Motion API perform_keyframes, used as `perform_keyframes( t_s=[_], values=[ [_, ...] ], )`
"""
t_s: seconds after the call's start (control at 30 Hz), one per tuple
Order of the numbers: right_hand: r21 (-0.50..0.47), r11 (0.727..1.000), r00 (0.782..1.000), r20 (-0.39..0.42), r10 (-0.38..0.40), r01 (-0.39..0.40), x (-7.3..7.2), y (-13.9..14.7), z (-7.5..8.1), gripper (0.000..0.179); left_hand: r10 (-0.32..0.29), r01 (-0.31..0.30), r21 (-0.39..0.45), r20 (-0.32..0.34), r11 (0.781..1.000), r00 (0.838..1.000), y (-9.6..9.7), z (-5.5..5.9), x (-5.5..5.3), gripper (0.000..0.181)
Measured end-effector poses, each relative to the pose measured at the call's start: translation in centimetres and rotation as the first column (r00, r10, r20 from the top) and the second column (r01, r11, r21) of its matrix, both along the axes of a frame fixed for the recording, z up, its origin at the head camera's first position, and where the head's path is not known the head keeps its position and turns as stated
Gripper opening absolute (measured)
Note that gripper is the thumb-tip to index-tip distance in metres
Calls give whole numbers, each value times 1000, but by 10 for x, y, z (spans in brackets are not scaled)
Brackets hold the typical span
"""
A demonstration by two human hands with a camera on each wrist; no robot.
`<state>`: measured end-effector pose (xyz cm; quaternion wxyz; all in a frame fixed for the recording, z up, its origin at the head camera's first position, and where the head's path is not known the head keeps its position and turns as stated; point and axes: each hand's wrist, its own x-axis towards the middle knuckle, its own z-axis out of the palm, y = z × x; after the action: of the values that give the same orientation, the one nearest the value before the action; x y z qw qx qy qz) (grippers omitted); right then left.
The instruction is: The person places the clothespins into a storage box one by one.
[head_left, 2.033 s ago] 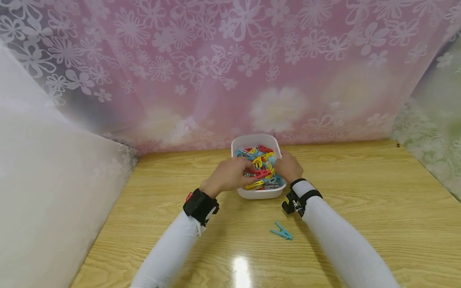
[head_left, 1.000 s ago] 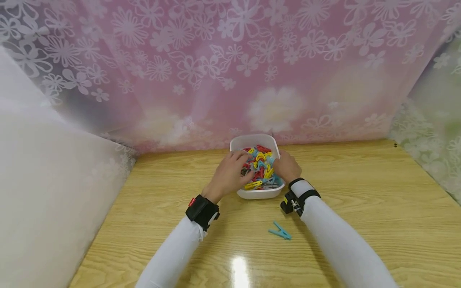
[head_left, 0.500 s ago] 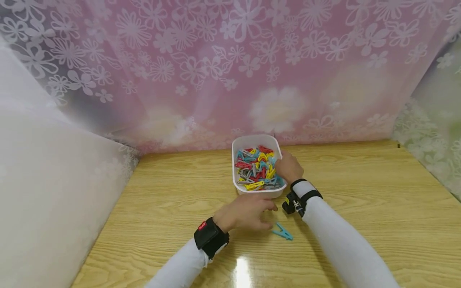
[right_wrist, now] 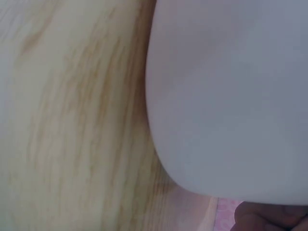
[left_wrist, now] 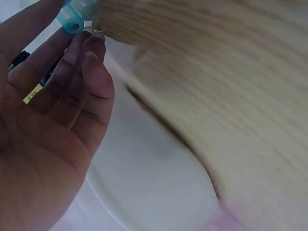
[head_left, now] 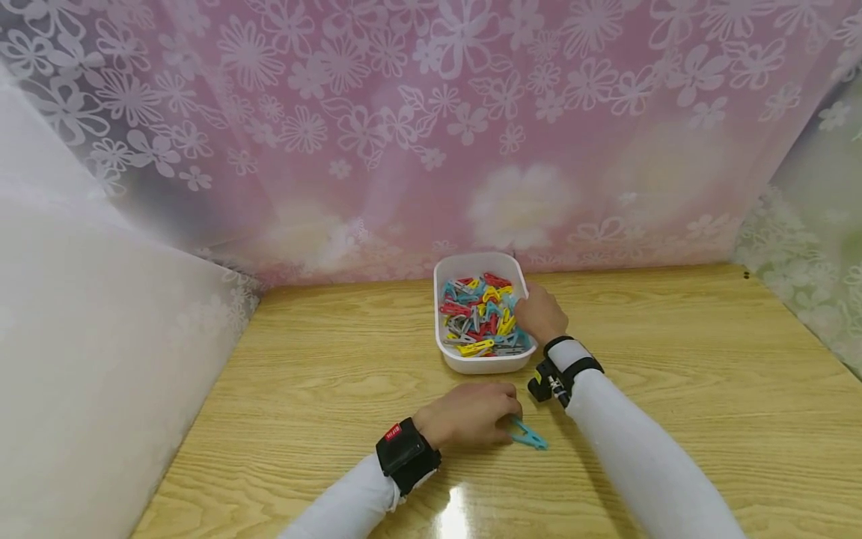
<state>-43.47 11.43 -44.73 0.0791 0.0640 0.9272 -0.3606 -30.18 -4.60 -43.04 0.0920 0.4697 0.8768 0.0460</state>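
A light-blue clothespin (head_left: 530,436) lies on the wooden table in front of the container. My left hand (head_left: 471,413) has the clothespin's handle end between thumb and forefinger. In the left wrist view a blue tip of the clothespin (left_wrist: 73,24) shows between the thumb and forefinger, at the top of the frame. My right hand (head_left: 541,313) grips the right wall of a white plastic container (head_left: 485,365), its thumb inside the rim. Red, yellow, blue and grey clothespins (head_left: 475,346) fill the container in a loose heap.
The wooden table (head_left: 323,359) meets a pink floral curtain (head_left: 377,150) just behind the container. A white sheet (head_left: 101,337) hangs along the left side. Wrist cameras with black straps (head_left: 406,454) sit on both forearms.
My left hand has left the heap in the container, come down toward the front, and taken hold of the blue clothespin on the table. My right hand stays at the container wall.
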Motion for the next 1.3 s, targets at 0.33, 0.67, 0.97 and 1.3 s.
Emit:
perform_keyframes(
  t_s=[0.33, 0.67, 0.97, 1.3],
  values=[
    [0, 1000, 1000, 17, 7, -7, 0, 0, 2, 50, 15, -18, 55, 58, 998, 998, -8, 2, -4, 18],
    [-6, 1000, 999, -31, 20, -20, 1, 2, 0, 50, 51, -66, 148, 102, 987, 993, -22, 42, -14, 25],
    [-18, 1000, 999, -39, 22, -22, 2, 1, 1, 48, 84, -98, 202, 76, 974, 994, -31, 58, -24, 23],
    [-28, 1000, 1000, 0, 10, -10, 2, -1, 4, 50, 268, -274, 270, 58, 923, 962, -46, 73, -82, 29]
  ],
)
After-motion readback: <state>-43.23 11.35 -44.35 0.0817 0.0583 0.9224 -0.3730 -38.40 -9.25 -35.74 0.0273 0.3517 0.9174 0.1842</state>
